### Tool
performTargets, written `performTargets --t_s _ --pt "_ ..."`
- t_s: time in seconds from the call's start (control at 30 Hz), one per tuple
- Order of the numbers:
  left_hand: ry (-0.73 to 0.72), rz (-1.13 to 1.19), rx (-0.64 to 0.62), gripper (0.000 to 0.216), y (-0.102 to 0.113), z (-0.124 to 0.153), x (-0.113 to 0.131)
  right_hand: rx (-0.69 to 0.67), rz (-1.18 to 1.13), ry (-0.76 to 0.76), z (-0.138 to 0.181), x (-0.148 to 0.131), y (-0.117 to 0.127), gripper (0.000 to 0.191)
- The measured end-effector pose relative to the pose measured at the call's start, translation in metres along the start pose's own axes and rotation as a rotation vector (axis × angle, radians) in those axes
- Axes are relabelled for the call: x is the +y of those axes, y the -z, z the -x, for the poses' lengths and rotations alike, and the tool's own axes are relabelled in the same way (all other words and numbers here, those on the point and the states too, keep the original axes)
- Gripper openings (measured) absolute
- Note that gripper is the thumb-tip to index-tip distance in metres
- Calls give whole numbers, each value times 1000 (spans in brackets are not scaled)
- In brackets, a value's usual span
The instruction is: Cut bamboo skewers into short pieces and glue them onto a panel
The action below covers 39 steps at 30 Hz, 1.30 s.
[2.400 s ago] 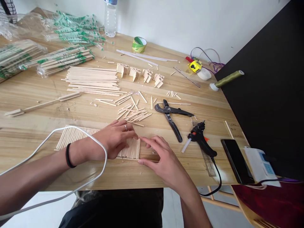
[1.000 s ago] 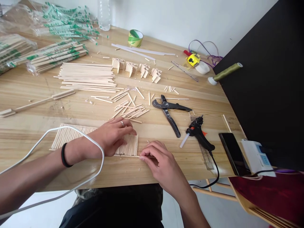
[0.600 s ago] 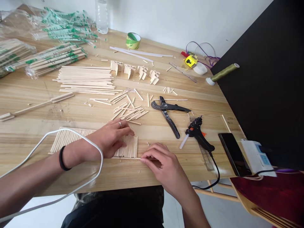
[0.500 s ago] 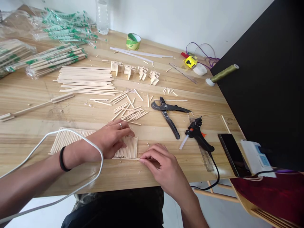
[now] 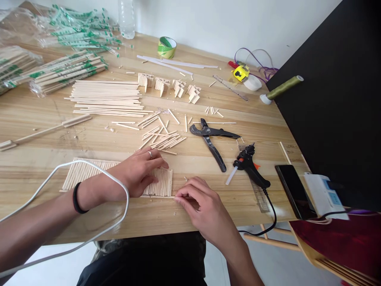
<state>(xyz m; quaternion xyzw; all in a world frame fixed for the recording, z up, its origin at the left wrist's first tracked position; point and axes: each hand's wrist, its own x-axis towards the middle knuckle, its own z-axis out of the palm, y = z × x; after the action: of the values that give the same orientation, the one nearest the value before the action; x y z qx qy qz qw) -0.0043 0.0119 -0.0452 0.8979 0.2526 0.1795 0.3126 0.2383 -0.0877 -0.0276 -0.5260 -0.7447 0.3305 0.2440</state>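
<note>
A panel of short wooden sticks [image 5: 85, 173], laid side by side, lies near the table's front edge. Across it rests my left hand [image 5: 143, 171], fingers apart and bent, touching the panel and hiding its middle. A long thin wooden stick [image 5: 162, 197] runs along the panel's near edge. Its right end is pinched between the thumb and fingers of my right hand [image 5: 199, 204], just beyond the panel's corner. Beyond my left hand lies a loose pile of cut sticks [image 5: 166, 141].
A white cable [image 5: 126, 210] loops over my left forearm. To the right are a black cutter [image 5: 212, 143], a glue gun [image 5: 247, 163] and a phone [image 5: 293, 190]. Farther back sit long sticks [image 5: 107, 97], small stick assemblies [image 5: 162, 85], tape [image 5: 167, 47] and a bottle [image 5: 127, 20].
The camera view has shifted slightly. Both hands keep the same places on the panel and the stick.
</note>
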Motion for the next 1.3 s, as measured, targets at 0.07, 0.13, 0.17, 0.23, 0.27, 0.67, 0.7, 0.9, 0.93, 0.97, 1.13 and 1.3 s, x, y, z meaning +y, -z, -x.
performTargets --t_s 0.07,0.13,0.17,0.23,0.27,0.67,0.7,0.9,0.93,0.97,1.13,1.3 --pt "-3 -15 0 40 0 0 1 -16 -7 -30 0 -1 1 24" --pt "-2 -17 -2 44 0 0 2 -19 -12 -71 0 0 2 22" --pt "-1 -14 -6 46 1 1 2 -17 -10 -88 0 0 2 20" --pt "2 -7 -15 50 2 1 3 -10 3 -105 0 1 1 22" --pt "3 -5 -22 52 2 0 4 -7 9 -103 1 2 1 25" --pt "29 0 -44 56 -1 1 2 16 -34 -86 2 6 -2 34" --pt "27 4 -47 56 -1 1 2 13 -39 -86 2 6 -2 35" --pt "26 17 -52 55 0 1 3 13 -43 -83 2 7 -2 36" --pt "25 19 -50 55 0 0 3 14 -44 -83 2 7 -2 37" --pt "27 20 -50 55 0 0 3 17 -45 -83 2 7 -2 37" --pt "22 20 -49 55 2 0 5 19 -50 -87 2 7 -2 36" --pt "22 17 -48 54 3 -1 8 21 -58 -88 3 7 -2 34"
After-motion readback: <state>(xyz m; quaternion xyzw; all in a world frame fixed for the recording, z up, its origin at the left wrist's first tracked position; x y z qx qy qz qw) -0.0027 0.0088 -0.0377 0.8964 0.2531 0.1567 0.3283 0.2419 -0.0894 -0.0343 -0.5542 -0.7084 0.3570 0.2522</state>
